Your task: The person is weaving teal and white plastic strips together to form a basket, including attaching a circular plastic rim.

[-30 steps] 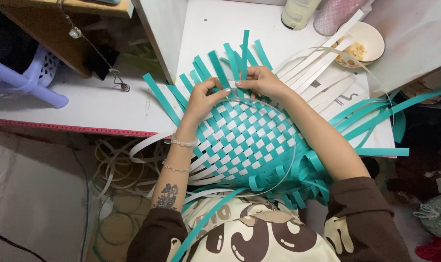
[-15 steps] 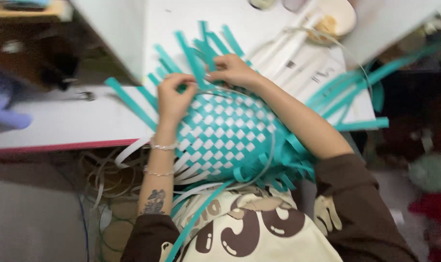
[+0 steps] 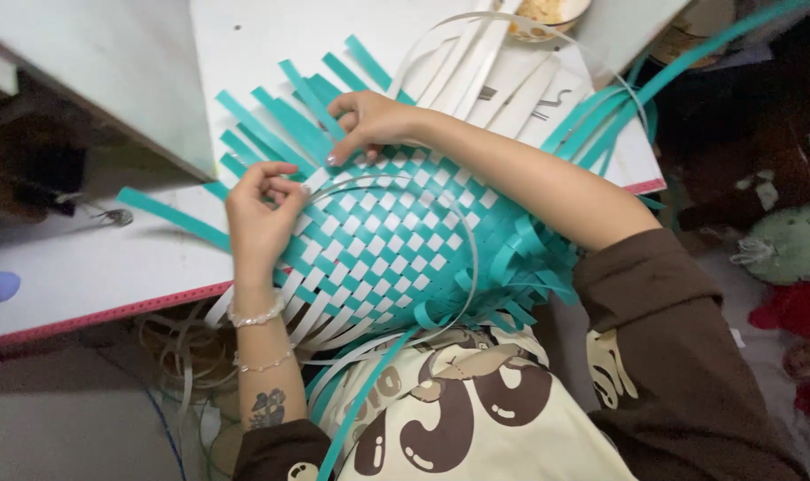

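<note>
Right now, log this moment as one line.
left hand: pinching white strip | right hand: pressing woven mat far edge | surface: white table

Even, soft light falls on the white table [image 3: 245, 53], bright but without harsh glare. Faint shadows sit under the hands along the table's near edge. The woven mat [image 3: 396, 240] is fairly sharp. The dark right side and the floor at lower left look dim and soft, perhaps from slight motion blur.
</note>
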